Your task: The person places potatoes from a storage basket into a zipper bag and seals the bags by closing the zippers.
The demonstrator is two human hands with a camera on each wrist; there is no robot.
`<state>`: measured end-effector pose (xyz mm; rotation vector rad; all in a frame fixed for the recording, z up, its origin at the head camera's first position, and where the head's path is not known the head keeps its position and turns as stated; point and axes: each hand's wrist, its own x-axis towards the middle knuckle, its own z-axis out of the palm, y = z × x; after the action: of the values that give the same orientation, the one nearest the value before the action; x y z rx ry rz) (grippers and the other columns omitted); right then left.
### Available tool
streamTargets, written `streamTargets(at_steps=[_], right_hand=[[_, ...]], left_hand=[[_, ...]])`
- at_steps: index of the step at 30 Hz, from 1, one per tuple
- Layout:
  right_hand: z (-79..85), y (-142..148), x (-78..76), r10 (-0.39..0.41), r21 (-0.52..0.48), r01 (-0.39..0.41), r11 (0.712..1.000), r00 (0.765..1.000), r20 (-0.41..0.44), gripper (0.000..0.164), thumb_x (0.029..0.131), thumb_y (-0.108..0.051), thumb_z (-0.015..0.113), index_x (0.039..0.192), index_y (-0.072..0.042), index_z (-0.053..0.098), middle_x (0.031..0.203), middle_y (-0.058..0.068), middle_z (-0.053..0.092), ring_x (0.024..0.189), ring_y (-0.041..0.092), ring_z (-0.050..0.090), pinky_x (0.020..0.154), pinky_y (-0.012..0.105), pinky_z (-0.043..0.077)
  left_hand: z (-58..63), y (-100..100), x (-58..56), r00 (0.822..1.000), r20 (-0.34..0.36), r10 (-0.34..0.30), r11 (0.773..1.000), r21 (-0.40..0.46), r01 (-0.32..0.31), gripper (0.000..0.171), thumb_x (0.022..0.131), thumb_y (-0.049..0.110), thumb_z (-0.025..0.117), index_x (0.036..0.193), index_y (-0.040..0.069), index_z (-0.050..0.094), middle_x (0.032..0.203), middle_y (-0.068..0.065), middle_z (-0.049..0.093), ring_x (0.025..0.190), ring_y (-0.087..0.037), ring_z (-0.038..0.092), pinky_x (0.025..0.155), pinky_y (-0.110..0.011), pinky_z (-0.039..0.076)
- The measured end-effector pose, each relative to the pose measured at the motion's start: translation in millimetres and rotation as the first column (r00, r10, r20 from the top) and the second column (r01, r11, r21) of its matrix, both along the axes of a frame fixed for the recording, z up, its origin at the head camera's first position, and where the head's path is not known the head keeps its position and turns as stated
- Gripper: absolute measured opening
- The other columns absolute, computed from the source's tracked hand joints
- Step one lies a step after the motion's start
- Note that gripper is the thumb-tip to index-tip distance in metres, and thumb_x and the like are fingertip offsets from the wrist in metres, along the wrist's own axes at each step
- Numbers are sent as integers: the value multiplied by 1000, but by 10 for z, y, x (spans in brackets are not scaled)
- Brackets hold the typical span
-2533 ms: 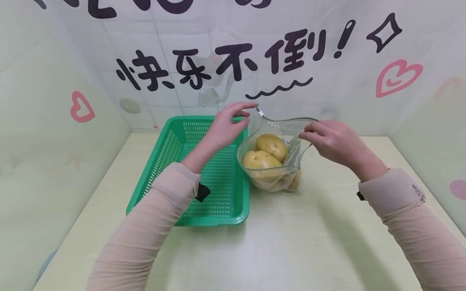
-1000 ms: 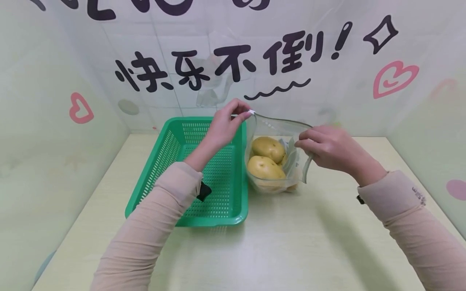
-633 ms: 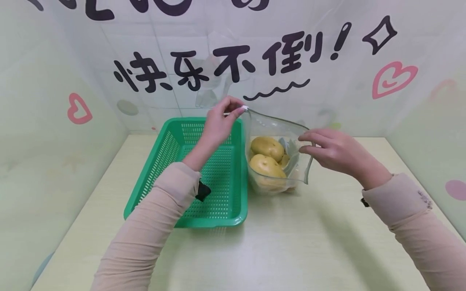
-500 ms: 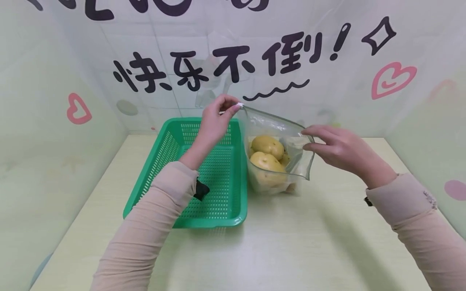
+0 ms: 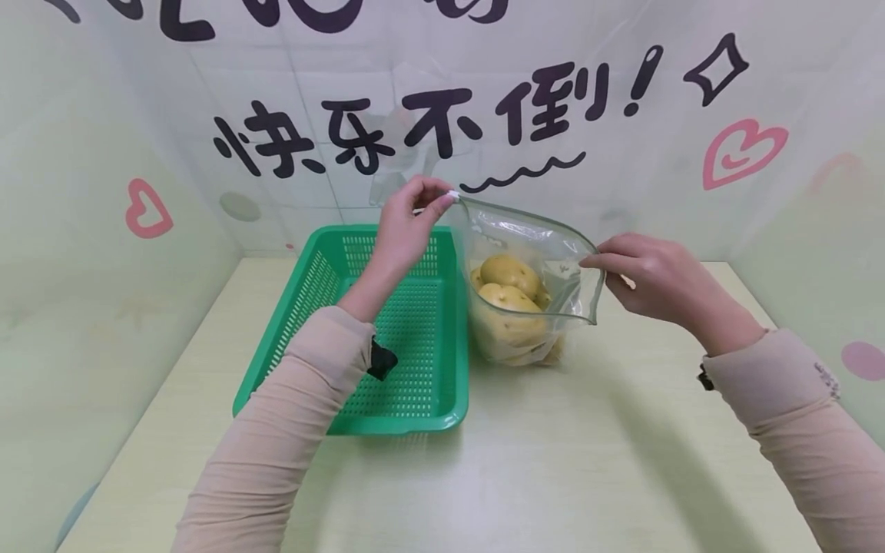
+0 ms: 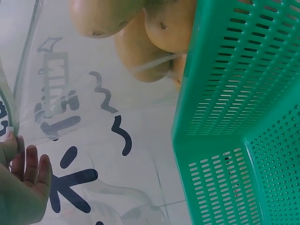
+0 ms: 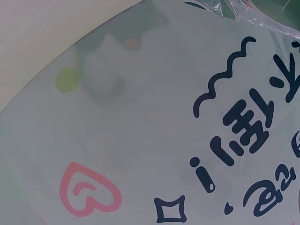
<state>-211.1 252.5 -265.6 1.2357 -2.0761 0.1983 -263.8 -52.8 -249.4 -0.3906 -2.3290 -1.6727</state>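
Note:
A clear slider zip bag (image 5: 525, 223) stands with its mouth open, holding several yellow potatoes (image 5: 512, 275). My left hand (image 5: 406, 229) pinches the white slider (image 5: 452, 196) at the bag's upper left corner; the left wrist view shows the same thumb-and-finger hold at the left edge. On the other side, my right hand (image 5: 653, 278) pinches the rim near the bag's right end between thumb and fingers. The right wrist view catches only a bit of clear plastic at top right, and the right hand's hold is not visible there.
A green perforated plastic basket (image 5: 459, 399) stands directly left of the bag, under my left forearm. Both sit on a pale tabletop (image 5: 539, 461). A printed backdrop (image 5: 622, 169) rises behind, with further panels at both sides.
My left hand first had its fingers extended by the slider, then took hold of it and drew the corner up and left. My right hand moved right, stretching the mouth wider.

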Motion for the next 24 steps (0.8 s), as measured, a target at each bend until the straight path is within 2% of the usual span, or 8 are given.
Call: streamTargets(at_steps=[4,8,13,18,21,24], right_hand=[[5,5,31,-20,-30,23,999,996,89,36,70,4,49,96,-1,73,87,11,69,71,20,60,56,34,48],[14,-27,64,-47,-71,58,996,987,155,31,74,-4,52,98,-2,73,88,9,68,70,17,59,58,32,47],[67,-81,114,-94,-116,123,986,969,227,32,72,8,56,98,-1,73,83,6,65,62,7,52,53,17,40],[168,-77,127,-168,-138,212,968,946,277,36,71,17,55,97,1,74,83,8,66,61,10,51,59,6,38],[227,-49,111,-185,-169,237,957,943,276,35,72,20,56,96,2,74,83,11,67,63,10,51,63,2,37],[276,-13,84,-187,-239,260,935,938,291,32,75,21,56,93,2,73,84,15,69,68,-7,51,68,-3,36]], left_hand=[[5,6,6,1000,-3,-2,1000,-2,2,24,93,18,60,111,3,63,107,-12,65,97,-15,58,88,-25,50],[4,6,8,1000,-8,10,1000,-19,-10,24,93,20,60,111,4,63,108,-12,65,99,-17,59,87,-25,49],[9,12,24,1000,-18,26,999,-18,-26,24,93,21,61,110,5,64,107,-10,66,97,-16,59,85,-23,48],[26,24,43,999,-31,14,1000,21,-13,23,92,19,62,109,4,64,105,-10,66,95,-14,59,86,-23,49],[42,28,55,999,-34,2,999,46,0,22,92,18,62,108,3,64,105,-10,66,94,-11,59,86,-23,50],[57,34,64,999,-39,-18,997,73,21,22,92,17,63,109,3,64,106,-11,67,92,-9,60,85,-22,49]])
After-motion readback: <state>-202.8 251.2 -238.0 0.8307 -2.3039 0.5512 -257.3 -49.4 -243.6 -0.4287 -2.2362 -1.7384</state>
